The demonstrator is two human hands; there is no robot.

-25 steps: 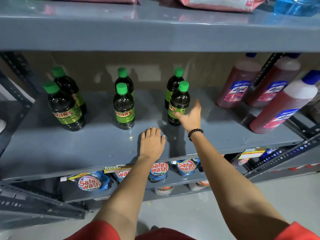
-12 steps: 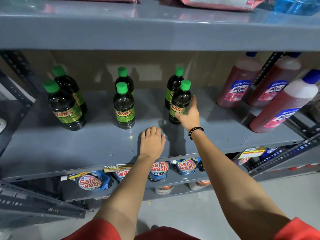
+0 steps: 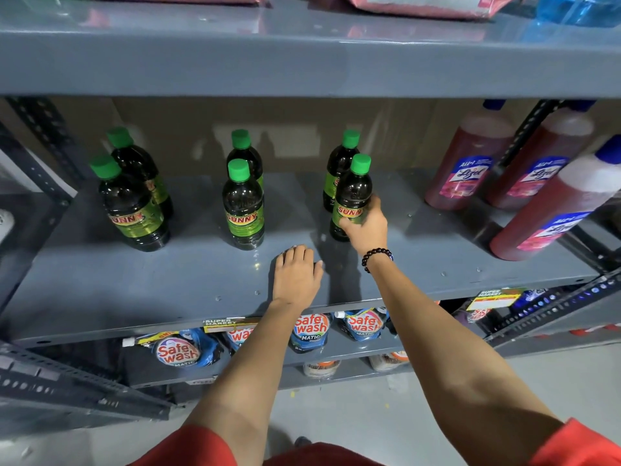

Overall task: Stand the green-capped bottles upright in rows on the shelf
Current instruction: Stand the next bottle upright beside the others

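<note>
Six dark plastic bottles with green caps and green "SUNNY" labels are standing upright on the grey metal shelf (image 3: 134, 290) across the middle of the frame, grouped in three front-and-back pairs. At centre right, the right hand (image 3: 366, 230) is wrapping around the lower label of the front right bottle (image 3: 352, 200), fingers curled and clamped on it, a dark beaded bracelet (image 3: 376, 258) showing at the wrist. Just behind that bottle, the rear right bottle (image 3: 339, 169) is standing almost touching it. The front middle bottle (image 3: 242, 205) is standing apart at centre, and the front left bottle (image 3: 129, 206) is sitting at centre left. Below centre, the left hand (image 3: 297, 275) is lying flat on the bare shelf, fingers together, gripping nothing. Tall red-liquid bottles with blue caps (image 3: 470, 163) are lining the right edge of the frame.
</note>
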